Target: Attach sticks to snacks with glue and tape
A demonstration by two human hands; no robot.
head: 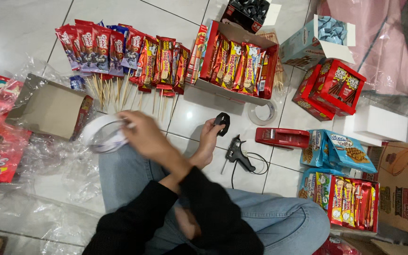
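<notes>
Right-hand grip (142,134), crossed over to the left, closes on a clear tape roll (104,134) held above the knee. The left-hand grip (210,137) pinches a small black piece (222,123) over the floor. With the arms crossed, the roll could slip, or an elbow could knock the glue gun (238,153) just beside.

- open red snack box (239,61), 12 o'clock, yellow-red bars inside
- red wrappers on sticks (123,52), 11 o'clock
- red square boxes (334,87), 2 o'clock
- blue pouches (338,151), 3 o'clock
- brown carton (404,189), 4 o'clock
</notes>
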